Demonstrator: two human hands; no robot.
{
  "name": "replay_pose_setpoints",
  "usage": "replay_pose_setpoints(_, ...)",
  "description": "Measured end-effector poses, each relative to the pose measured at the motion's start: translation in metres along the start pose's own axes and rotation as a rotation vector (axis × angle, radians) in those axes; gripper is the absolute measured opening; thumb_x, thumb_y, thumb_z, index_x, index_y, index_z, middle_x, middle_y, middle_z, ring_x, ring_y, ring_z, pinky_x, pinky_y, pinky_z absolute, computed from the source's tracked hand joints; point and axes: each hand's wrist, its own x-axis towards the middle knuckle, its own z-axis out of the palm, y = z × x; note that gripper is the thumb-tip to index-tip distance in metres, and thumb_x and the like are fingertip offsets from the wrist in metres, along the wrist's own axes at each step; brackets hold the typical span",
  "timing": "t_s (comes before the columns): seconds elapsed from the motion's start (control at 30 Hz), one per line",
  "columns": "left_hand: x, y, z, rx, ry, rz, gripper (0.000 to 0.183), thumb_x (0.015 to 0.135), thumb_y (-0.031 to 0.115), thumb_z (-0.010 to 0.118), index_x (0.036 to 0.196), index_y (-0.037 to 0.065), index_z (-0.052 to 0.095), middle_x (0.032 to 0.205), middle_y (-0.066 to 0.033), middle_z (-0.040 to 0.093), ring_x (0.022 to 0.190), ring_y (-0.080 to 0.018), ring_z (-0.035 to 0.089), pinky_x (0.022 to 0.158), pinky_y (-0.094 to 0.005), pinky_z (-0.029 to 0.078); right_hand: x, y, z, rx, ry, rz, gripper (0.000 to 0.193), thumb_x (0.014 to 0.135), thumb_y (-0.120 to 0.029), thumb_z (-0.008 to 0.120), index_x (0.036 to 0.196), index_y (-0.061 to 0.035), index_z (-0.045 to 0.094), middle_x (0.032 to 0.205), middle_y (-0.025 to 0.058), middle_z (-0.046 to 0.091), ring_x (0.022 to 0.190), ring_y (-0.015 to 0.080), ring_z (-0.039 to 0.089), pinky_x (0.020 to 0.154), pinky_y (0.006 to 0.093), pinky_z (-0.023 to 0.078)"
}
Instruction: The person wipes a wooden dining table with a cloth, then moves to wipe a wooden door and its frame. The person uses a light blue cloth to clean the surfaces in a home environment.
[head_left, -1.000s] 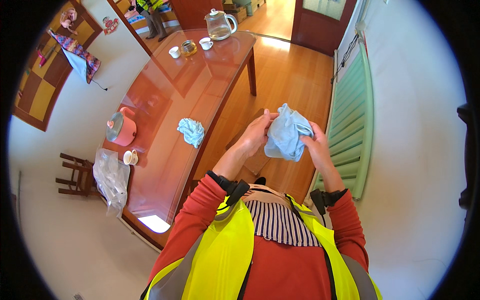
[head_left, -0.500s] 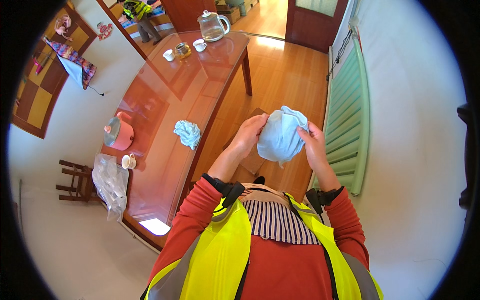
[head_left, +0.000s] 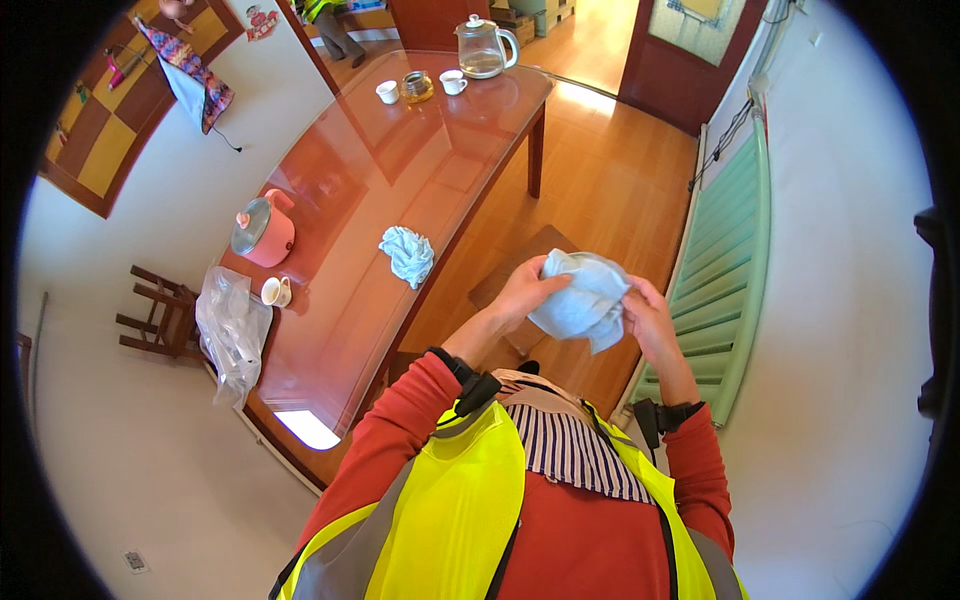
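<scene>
Above the floor to the right of the table, I hold a light blue cloth [head_left: 585, 305] bunched between both hands. My left hand [head_left: 528, 288] pinches its left edge, thumb on top. The fingers of my right hand [head_left: 648, 315] are closed on its right edge. Whether the folds cover something inside, I cannot tell. A second pale blue cloth [head_left: 407, 256] lies crumpled near the right edge of the reddish-brown table [head_left: 345, 235], left of my left hand.
On the table are a pink pot [head_left: 268, 232], a mug [head_left: 276, 290], a plastic bag [head_left: 232, 335], two white cups [head_left: 387, 92], an amber glass vessel [head_left: 416, 88] and a glass kettle [head_left: 483, 50]. A wooden stool [head_left: 158, 312] stands left; a green radiator [head_left: 715, 275] lines the right wall.
The cloth has been turned and its shape flattened between my hands, with a corner now hanging lower. The view has shifted, so the table and its things appear farther right.
</scene>
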Motion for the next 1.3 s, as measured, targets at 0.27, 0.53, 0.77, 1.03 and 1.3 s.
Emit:
replay_pose_setpoints(0.27, -0.016, -0.013, -0.127, 1.064, 0.588, 0.067, 0.053, 0.081, 0.042, 0.065, 0.117, 0.005, 0.054, 0.107, -0.0238, 0.065, 0.101, -0.0403, 0.062, 0.085, -0.0461, 0.050, -0.007, 0.035, -0.058, -0.253, 0.151, 0.057, 0.037, 0.092, -0.005, 0.051, 0.128, -0.0035, 0.045, 0.101, 0.0142, 0.064, 0.075, 0.0188, 0.066, 0.063, 0.0290, 0.055)
replay_pose_setpoints(0.53, -0.016, -0.043, -0.228, 1.351, 0.677, -0.397, 0.071, 0.082, 0.049, 0.066, 0.138, 0.014, 0.041, 0.119, -0.0205, 0.060, 0.104, -0.0373, 0.062, 0.084, -0.0479, 0.051, -0.007, 0.042, -0.094, -0.305, 0.245, 0.075, 0.038, 0.091, -0.003, 0.049, 0.128, -0.0035, 0.045, 0.096, 0.0117, 0.066, 0.073, 0.0176, 0.066, 0.062, 0.0281, 0.054)
replay_pose_setpoints(0.77, -0.001, -0.065, -0.236, 1.502, 0.616, -0.480, 0.072, 0.078, 0.042, 0.073, 0.138, 0.018, 0.041, 0.122, -0.0170, 0.056, 0.106, -0.0346, 0.061, 0.080, -0.0475, 0.052, -0.004, 0.052, -0.097, -0.298, 0.263, 0.094, 0.032, 0.089, -0.001, 0.048, 0.121, -0.0026, 0.048, 0.091, 0.0128, 0.065, 0.067, 0.0179, 0.065, 0.057, 0.0282, 0.052)
replay_pose_setpoints(1.03, 0.004, -0.041, -0.239, 1.372, 0.405, -0.223, 0.051, 0.078, 0.030, 0.072, 0.124, 0.012, 0.057, 0.112, -0.0177, 0.064, 0.102, -0.0311, 0.064, 0.086, -0.0416, 0.052, 0.010, 0.057, -0.077, -0.308, 0.094, 0.111, 0.022, 0.092, -0.007, 0.053, 0.114, -0.0021, 0.055, 0.091, 0.0111, 0.067, 0.072, 0.0164, 0.065, 0.061, 0.0278, 0.053)
replay_pose_setpoints(1.3, 0.025, 0.057, -0.130, 0.123, -0.160, 0.044, 0.038, 0.086, 0.027, 0.067, 0.114, 0.002, 0.059, 0.099, -0.0029, 0.066, 0.093, -0.0098, 0.061, 0.085, -0.0274, 0.050, 0.042, 0.032, -0.010, -0.264, -0.124, -0.075, 0.036, 0.097, -0.023, 0.057, 0.128, -0.0063, 0.051, 0.107, 0.0055, 0.064, 0.092, 0.0130, 0.061, 0.078, 0.0280, 0.050)
